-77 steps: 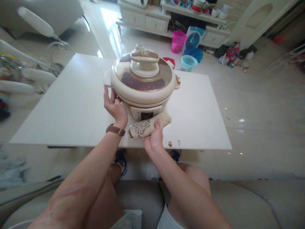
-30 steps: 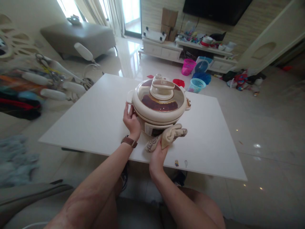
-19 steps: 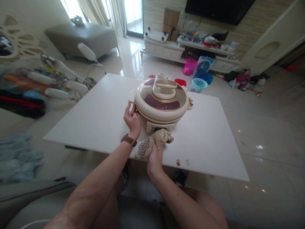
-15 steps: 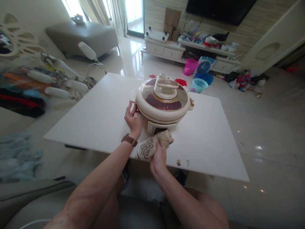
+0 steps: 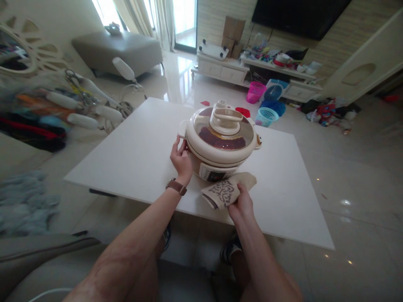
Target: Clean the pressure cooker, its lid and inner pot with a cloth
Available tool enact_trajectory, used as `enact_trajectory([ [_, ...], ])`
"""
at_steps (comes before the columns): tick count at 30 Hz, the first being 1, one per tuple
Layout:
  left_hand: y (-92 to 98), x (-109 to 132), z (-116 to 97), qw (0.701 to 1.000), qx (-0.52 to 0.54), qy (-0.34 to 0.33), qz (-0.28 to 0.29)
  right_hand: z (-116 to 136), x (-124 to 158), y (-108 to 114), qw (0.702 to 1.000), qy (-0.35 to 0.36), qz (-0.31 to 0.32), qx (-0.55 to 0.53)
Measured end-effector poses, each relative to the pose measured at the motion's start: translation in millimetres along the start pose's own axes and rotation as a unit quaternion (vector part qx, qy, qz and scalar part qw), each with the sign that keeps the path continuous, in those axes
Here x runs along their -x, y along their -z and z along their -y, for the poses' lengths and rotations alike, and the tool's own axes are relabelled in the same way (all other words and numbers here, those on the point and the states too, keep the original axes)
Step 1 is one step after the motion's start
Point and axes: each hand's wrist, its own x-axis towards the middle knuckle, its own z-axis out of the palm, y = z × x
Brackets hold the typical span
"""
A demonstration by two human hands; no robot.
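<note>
A cream electric cooker [image 5: 217,156] with a see-through lid stands on the white table [image 5: 126,155]. My left hand [image 5: 181,161], with a brown-strapped watch at the wrist, is closed on the cooker's left side handle [image 5: 181,130]. Some of its fingers are hidden under that handle. In my right hand [image 5: 242,206] is a beige cloth [image 5: 224,192] with a dark pattern, pinched at its right part. The cloth lies before the cooker's control panel [image 5: 210,174] and covers its lower edge. Something dark reddish-brown shows through the lid.
Across the room stands a white TV cabinet [image 5: 222,72] with many small things on it. A pink basket [image 5: 255,92] and a light-blue basket [image 5: 266,116] stand on the floor past the table. A lamp with several white shades [image 5: 82,121] is at the left.
My right hand has moved right along the cooker's front with the cloth, which now looks flatter and more spread out. My left hand stays at the side handle. The view has shifted slightly.
</note>
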Motion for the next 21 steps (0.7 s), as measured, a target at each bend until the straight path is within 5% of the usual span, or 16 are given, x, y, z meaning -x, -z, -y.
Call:
enact_trajectory([
  [3, -0.9, 0, 1, 1.0, -0.003, -0.001, -0.007, 15, 7, -6, 0.982, 0.186, 0.02, 0.028],
  [7, -1.6, -1, 3, 1.0, -0.004, -0.007, -0.014, 26, 3, -17, 0.899, 0.399, 0.083, 0.157],
  [17, -1.1, -1, 9, 1.0, -0.008, -0.023, -0.005, 31, 5, -36, 0.82, 0.523, 0.077, 0.217],
  [21, 0.5, -2, 9, 1.0, -0.001, -0.028, -0.008, 28, 29, -44, 0.718, 0.587, 0.175, 0.332],
])
